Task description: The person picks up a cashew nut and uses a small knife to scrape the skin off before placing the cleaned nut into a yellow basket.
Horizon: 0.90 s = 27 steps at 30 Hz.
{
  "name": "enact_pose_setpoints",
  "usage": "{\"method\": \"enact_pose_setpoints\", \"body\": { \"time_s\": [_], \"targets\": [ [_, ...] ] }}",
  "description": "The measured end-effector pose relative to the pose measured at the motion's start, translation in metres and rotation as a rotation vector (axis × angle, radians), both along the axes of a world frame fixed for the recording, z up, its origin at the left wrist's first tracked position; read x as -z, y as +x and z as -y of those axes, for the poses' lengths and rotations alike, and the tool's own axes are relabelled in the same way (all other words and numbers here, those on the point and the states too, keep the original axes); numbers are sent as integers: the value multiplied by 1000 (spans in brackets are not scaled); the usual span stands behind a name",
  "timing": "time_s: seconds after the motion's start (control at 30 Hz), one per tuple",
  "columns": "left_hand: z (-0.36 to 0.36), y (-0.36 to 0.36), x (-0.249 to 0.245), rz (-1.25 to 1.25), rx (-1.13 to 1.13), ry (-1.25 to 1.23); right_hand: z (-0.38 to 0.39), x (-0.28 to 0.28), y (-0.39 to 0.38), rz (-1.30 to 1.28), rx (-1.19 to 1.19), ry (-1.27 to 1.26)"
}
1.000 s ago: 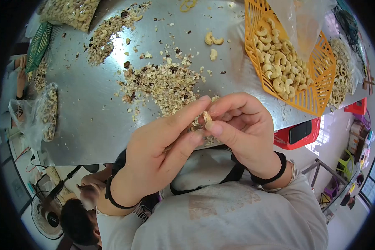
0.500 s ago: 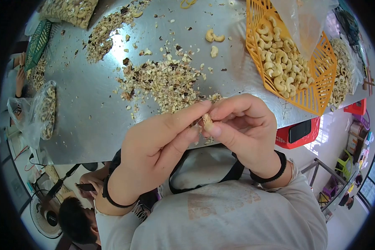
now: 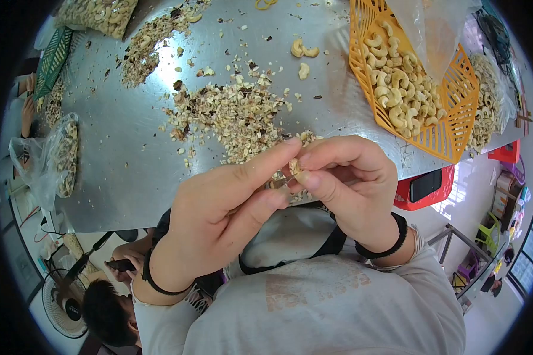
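Note:
My right hand (image 3: 352,189) pinches a small cashew piece (image 3: 295,167) between thumb and fingertips. My left hand (image 3: 234,198) is beside it with the fingers closed round a thin blade-like thing (image 3: 281,180), whose tip reaches to the nut; the rest of it is hidden. Both hands are above the table's near edge, in front of a heap of nut skins and crumbs (image 3: 237,115). Beyond the heap lie a pair of touching cashews (image 3: 304,49) and a single one (image 3: 304,71).
At the right, an orange basket (image 3: 461,133) holds cashews and a plastic bag. Bagged nuts (image 3: 68,157) lie at the left of the metal table (image 3: 118,195). A red stool (image 3: 438,198) bears a phone. Another person (image 3: 109,313) sits at lower left.
The thumb of my left hand has moved slightly down, away from the nut, and the thin thing shows more. My right hand has shifted slightly right. The seated person's phone has tilted.

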State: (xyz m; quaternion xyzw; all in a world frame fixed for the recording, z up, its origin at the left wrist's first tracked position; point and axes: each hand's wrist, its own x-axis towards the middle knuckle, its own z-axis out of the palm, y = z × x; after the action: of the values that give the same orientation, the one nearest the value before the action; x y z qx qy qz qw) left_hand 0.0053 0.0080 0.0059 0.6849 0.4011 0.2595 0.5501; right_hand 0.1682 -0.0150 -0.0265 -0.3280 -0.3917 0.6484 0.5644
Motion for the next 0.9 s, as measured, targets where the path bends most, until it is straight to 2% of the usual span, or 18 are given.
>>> {"method": "enact_pose_setpoints", "body": {
  "time_s": [0.17,0.37,0.43,0.53,0.9],
  "targets": [
    [-1,0,2,10,26,91,1,-1,-1,11,46,16],
    [-1,0,-5,-96,25,130,0,-3,-1,-4,18,52],
    [1,0,-6,-21,-16,-33,0,-3,-1,6,18,50],
    [2,0,-11,-16,-32,-135,-1,-3,1,25,0,63],
    [1,-3,-9,-66,39,-65,-4,-3,5,-10,-76,133]
  ]
}}
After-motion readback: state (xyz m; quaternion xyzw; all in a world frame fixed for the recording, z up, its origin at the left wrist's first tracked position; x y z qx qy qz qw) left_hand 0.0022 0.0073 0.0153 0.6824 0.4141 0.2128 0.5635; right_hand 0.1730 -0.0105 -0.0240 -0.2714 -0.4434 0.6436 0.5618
